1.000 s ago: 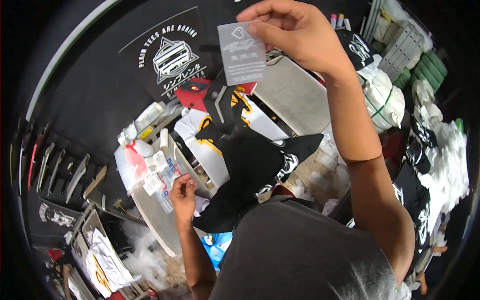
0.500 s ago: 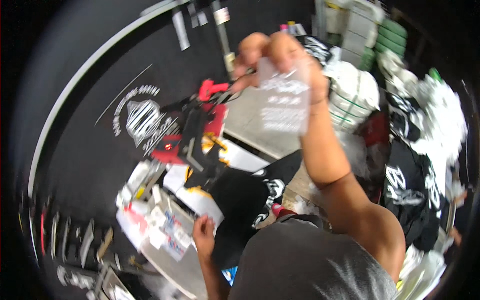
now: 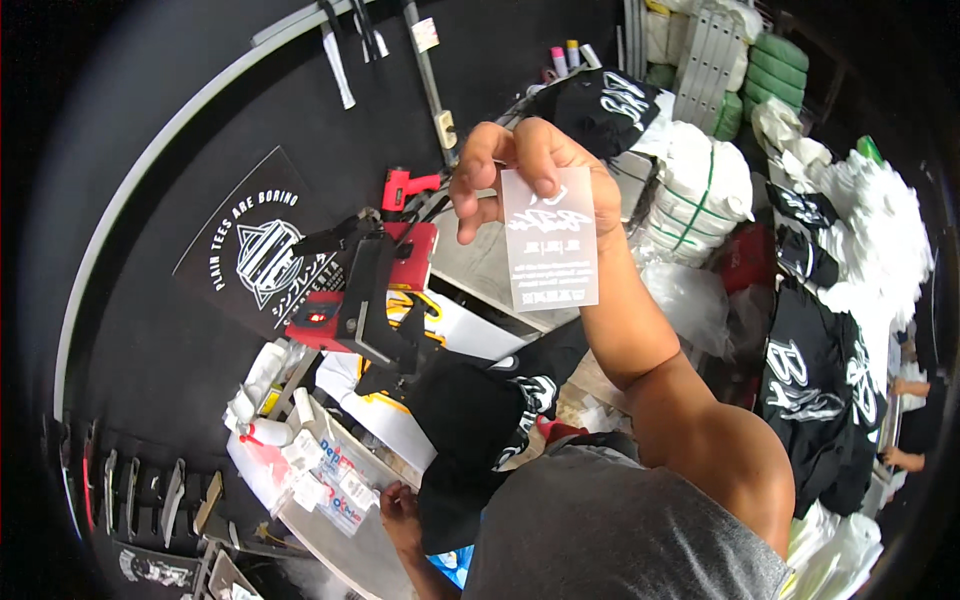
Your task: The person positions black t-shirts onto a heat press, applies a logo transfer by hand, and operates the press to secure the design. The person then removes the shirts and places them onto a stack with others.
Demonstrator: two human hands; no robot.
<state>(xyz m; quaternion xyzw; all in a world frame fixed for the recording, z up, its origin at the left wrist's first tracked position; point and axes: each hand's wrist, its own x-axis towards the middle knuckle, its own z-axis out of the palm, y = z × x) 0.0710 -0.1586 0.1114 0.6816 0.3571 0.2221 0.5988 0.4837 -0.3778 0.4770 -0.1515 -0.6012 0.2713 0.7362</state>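
Observation:
My right hand (image 3: 525, 170) is raised in front of the camera and pinches the top edge of a small clear transfer film (image 3: 550, 240) with a white print on it. Below it stands a red and black heat press (image 3: 365, 290). A black garment (image 3: 475, 420) with a white print lies draped under the press. My left hand (image 3: 400, 505) is low at the front, resting on the edge of a light work surface (image 3: 345, 540) next to several small labels; its fingers look curled and whether it holds anything is hidden.
A black wall (image 3: 190, 130) with a white emblem poster (image 3: 265, 250) fills the left. White spray bottles (image 3: 260, 400) stand by the press. Bundled white cloth (image 3: 700, 180), green folded stacks (image 3: 780, 70) and black printed shirts (image 3: 820, 390) crowd the right side. Tools hang at the lower left (image 3: 130, 490).
The view has swung, so the scene sits differently in the picture. My right hand still holds the film up, now nearer the middle. My left hand stays low by the labels.

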